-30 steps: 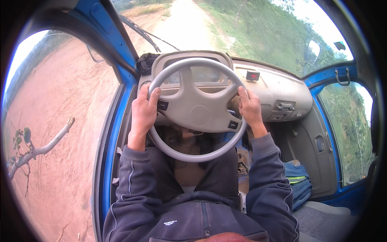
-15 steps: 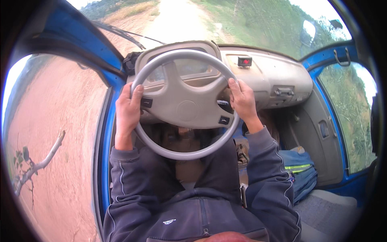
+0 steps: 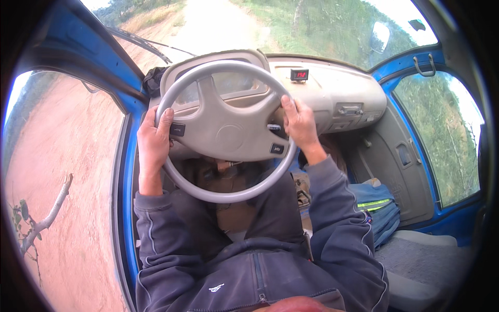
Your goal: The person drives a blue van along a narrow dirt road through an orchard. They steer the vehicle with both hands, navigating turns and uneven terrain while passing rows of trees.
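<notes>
A grey steering wheel (image 3: pixel 227 196) with a broad, pale centre stands in front of me. On the left side of its rim my left hand (image 3: pixel 153 138) is closed, thumb lying up along the rim. My right hand (image 3: pixel 301 125) grips the rim at the upper right, its thumb pointing upward. Small dark buttons (image 3: pixel 177 129) sit on the spoke beside my left hand, with another dark button (image 3: pixel 277 148) on the lower right spoke. Behind the wheel, the instrument panel (image 3: pixel 221 87) shows partly between the spokes.
A beige dashboard (image 3: pixel 322 93) carries a small red-lit display (image 3: pixel 299 75). A blue bag with a bright yellow stripe (image 3: pixel 377 205) lies by the grey passenger seat (image 3: pixel 421 260). Outside are a dirt road (image 3: pixel 210 21) ahead and a bare branch (image 3: pixel 49 216) at the left opening.
The cab and both hands appear shifted slightly left in view. The wheel looks turned very slightly, if at all. Both hands keep their hold on the rim.
</notes>
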Tool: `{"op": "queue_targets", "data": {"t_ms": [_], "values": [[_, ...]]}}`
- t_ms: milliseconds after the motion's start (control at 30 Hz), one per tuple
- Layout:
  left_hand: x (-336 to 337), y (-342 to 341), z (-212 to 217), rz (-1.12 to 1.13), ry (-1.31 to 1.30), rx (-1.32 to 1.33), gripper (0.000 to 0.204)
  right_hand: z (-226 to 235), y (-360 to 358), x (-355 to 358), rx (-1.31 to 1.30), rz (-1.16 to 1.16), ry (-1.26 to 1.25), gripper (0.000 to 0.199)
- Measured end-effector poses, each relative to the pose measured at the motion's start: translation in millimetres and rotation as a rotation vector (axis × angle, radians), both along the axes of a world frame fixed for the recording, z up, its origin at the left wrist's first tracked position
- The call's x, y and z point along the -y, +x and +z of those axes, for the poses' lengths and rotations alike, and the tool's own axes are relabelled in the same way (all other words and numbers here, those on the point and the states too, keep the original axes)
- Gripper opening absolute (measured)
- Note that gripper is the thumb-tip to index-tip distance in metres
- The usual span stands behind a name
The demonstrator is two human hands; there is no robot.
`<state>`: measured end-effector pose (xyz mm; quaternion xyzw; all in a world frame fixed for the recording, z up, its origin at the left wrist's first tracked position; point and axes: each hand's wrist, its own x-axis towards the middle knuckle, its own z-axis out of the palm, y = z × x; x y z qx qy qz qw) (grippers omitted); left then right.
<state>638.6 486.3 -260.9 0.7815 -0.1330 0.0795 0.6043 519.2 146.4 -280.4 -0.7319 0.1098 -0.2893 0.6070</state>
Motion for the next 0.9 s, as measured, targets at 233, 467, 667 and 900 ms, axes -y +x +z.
{"op": "queue_targets", "data": {"t_ms": [233,467,667,900], "values": [[27.5,35.1,45.9,0.005,0.460,0.302,0.052,-59.0,-46.4,-41.0,0.123,-0.097,0.298,0.039],[62.9,51.0,79.8,-0.055,0.800,0.544,0.059,-110.0,-62.6,-112.5,0.239,-0.212,0.565,0.040],[76.9,51.2,82.3,-0.119,0.806,0.597,0.055,-117.0,-72.5,-110.8,0.204,-0.236,0.563,0.042],[94.7,53.7,97.1,-0.266,0.777,0.621,0.057,-132.9,-76.5,-134.6,0.222,-0.240,0.564,0.043]]}}
